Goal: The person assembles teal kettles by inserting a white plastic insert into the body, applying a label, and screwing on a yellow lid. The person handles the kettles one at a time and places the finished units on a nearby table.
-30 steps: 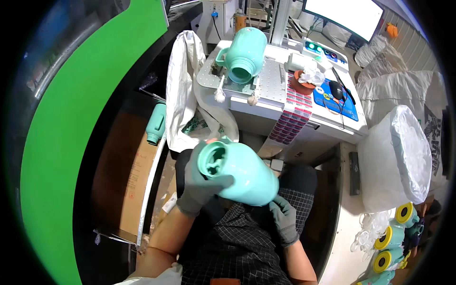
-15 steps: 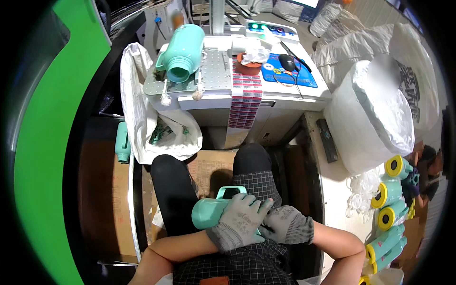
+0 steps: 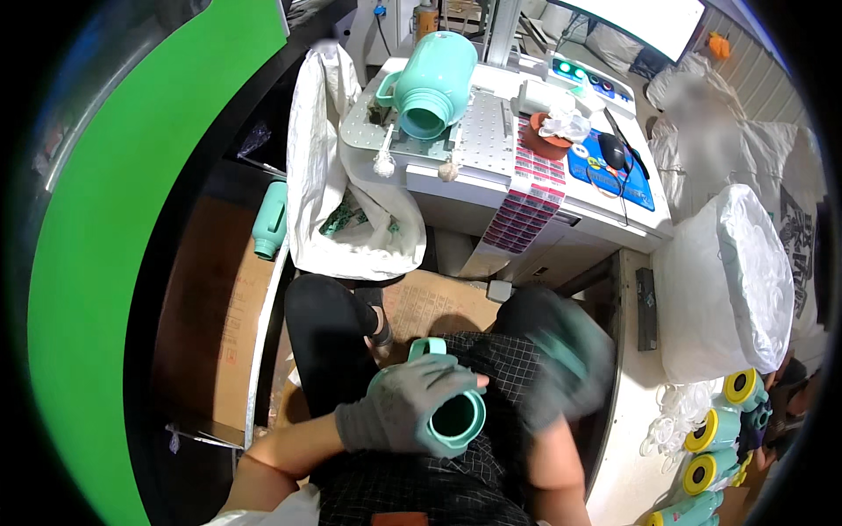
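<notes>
Vs 0.5 s ago: right hand [image 3: 561, 364] off the jug, lifted over right thigh, motion-blurred; finger state can't tell. Left hand [image 3: 408, 405], grey glove, fingers wrapped over teal jug [image 3: 443, 410], held in lap, open mouth facing up-right. Second teal jug [image 3: 431, 83] lies on bench plate [image 3: 478, 131].

Your left hand [image 3: 405, 405] wears a grey knit glove with a matt, slightly rough weave. The mint-green jug body [image 3: 447, 412] it grips in your lap is smooth plastic with a soft sheen. Your right hand [image 3: 566, 364] is blurred; its glove looks like the same grey fabric. Your checked shirt [image 3: 474, 473] is thin woven cloth. On the workbench [image 3: 478, 175], the perforated plate [image 3: 481, 131] is matt grey metal. The white sack [image 3: 338, 202] at its left edge is coarse woven plastic.
</notes>
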`<state>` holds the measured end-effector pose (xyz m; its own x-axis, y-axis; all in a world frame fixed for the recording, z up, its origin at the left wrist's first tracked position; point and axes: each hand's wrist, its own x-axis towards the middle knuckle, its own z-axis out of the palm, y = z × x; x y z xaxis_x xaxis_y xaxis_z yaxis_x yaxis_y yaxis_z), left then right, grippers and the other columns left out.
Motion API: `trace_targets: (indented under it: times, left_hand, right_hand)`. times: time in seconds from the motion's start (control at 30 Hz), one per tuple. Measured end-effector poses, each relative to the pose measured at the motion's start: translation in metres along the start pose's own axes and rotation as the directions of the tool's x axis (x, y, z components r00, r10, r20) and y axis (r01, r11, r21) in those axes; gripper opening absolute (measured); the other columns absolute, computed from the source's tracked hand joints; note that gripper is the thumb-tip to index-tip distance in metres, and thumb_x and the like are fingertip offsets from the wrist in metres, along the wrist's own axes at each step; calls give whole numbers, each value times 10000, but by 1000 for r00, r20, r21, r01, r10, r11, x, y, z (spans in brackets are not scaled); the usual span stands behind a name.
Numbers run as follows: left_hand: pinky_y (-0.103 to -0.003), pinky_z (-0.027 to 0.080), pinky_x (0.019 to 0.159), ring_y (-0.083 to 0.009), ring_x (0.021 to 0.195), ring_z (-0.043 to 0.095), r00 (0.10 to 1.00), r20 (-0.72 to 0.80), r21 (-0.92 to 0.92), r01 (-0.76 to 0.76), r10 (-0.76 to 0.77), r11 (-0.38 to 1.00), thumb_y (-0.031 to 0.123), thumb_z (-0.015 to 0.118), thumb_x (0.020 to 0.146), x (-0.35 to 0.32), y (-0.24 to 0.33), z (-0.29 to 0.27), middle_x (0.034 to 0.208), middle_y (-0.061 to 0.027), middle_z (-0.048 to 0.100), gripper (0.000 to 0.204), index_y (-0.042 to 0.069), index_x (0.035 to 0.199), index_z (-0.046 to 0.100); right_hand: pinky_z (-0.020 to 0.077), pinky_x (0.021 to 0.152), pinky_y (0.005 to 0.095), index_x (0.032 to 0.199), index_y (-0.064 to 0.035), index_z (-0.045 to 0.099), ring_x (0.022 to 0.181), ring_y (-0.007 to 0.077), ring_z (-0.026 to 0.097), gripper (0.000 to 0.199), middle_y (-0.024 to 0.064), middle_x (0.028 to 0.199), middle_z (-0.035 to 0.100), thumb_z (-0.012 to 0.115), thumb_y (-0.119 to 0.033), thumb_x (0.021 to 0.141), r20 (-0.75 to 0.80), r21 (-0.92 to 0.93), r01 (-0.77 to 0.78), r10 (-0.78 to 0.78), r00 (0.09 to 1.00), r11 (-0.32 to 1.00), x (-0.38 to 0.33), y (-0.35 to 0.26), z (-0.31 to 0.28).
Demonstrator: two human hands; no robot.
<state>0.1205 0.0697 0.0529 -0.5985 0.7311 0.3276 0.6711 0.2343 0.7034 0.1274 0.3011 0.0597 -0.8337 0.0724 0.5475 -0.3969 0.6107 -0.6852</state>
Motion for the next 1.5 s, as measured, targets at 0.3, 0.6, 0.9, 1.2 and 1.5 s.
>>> trace_targets:
  times: [0.3, 0.6, 0.9, 1.2, 1.5]
  left_hand:
    - [-456, 571, 903, -362, 1031, 703, 997, -74, -84, 11, -18, 996, 273, 975, 583, 17, -6, -8, 1140, -168, 700, 820, 77, 1279, 589]
    - [-384, 537, 937, -224, 1066, 645, 968, 140, -182, 231, -207, 956, 65, 844, 549, 35, -28, 36, 1162, -95, 658, 744, 66, 1253, 605]
    - [-477, 530, 921, -319, 1057, 654, 997, -10, 49, -80, 81, 996, 349, 986, 617, 52, -19, 49, 1131, -136, 664, 1066, 18, 1447, 404]
    - [-438, 583, 780, -351, 953, 677, 977, 38, 321, -210, 209, 923, 366, 870, 730, 60, 4, 31, 1167, -118, 670, 563, 115, 1186, 656]
    - [-474, 505, 847, -311, 967, 584, 989, 34, 133, -148, 145, 980, 357, 846, 706, 33, -26, 23, 1014, -54, 626, 363, 120, 933, 690]
  right_hand:
    - [489, 1035, 432, 1101, -16, 713, 1186, 365, 625, 251, 193, 1298, 637, 754, -130, 881, -199, 66, -79, 91, 976, 995, -18, 64, 27]
    - [549, 902, 431, 1254, -54, 662, 1002, 372, 697, 328, 208, 1148, 707, 654, -199, 960, -756, -269, -775, 374, 538, 572, -180, 147, -178]
    - [537, 752, 378, 1158, -27, 654, 835, 244, 678, 187, 132, 951, 693, 640, -114, 993, -702, -432, -695, 269, 659, 574, -199, 201, -201]
    - [550, 800, 395, 917, -107, 724, 878, 274, 673, 221, 59, 975, 666, 819, -274, 807, 181, -219, 99, -59, 982, 971, -49, 10, -41]
    - [477, 999, 492, 1131, -89, 722, 1122, 299, 647, 507, 92, 1185, 686, 811, -462, 799, 378, -100, 264, -209, 902, 959, -57, 2, -19]
